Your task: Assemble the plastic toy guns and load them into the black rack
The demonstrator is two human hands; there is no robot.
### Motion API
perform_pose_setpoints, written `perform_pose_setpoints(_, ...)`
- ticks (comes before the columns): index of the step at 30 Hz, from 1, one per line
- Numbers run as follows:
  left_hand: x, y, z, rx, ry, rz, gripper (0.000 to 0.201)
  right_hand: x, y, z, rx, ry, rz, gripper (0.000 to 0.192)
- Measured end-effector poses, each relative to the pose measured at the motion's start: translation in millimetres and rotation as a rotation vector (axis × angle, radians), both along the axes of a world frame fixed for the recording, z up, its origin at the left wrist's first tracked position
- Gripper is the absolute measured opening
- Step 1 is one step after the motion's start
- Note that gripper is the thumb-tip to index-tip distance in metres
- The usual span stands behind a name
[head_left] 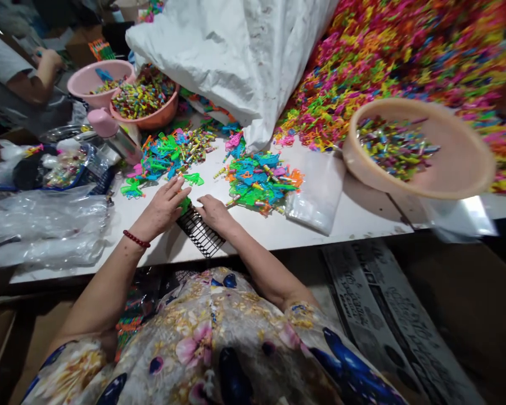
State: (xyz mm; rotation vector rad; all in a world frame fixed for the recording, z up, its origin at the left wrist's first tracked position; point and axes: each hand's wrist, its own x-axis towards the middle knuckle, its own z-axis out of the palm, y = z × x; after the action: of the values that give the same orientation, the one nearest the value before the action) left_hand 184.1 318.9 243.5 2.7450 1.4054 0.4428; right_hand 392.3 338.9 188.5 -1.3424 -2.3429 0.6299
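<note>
Left hand [162, 207] flat, fingers [177, 188] spread, on the top end of the black grid tray [200, 232], covering a green plastic piece [186, 203]. Right hand [214, 212] just right of the tray, fingers curled against its edge; whether pinching anything, cannot tell. Tray near the white table's [354, 216] front edge. Beyond the tray, coloured toy heaps [259, 183]; far right of it, a beige basin [421, 149]

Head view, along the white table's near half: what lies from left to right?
Clear plastic bags → left hand → black grid tray → right hand → clear bag stack → tan basin of small coloured pieces.
</note>
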Motion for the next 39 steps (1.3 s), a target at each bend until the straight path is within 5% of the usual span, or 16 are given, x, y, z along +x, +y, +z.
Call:
perform_pose_setpoints(5,7,0,-4.6,0.031,-0.060,0.035,0.059,92,13,9.3,0.211,-0.186,-0.400,0.021)
perform_pose_setpoints(11,34,-4,-5.4,0.062,-0.026,0.179,0.062,133,34,-2.1,0.155,-0.383,-0.459,0.028)
perform_pose_setpoints(16,43,-5,1.5,0.041,0.059,0.211,0.071,127,42,-10.3,0.150,-0.319,-0.473,0.031)
perform_pose_setpoints(21,39,-2,6.3,-0.024,0.081,0.149,0.066,108,38,-9.8,0.231,0.129,-0.462,0.027)
perform_pose_setpoints(28,35,0,8.4,-0.060,-0.011,0.101,0.052,31,-13,-23.6,-0.240,0.715,-0.248,0.031)
perform_pose_setpoints(32,31,1,12.0,-0.117,-0.040,0.083,0.050,-3,-37,-40.3,-0.342,0.670,-0.211,0.027)
perform_pose_setpoints(39,31,0,13.3,-0.189,-0.115,0.115,0.055,-34,-41,-56.9,-0.083,0.539,-0.087,0.019)
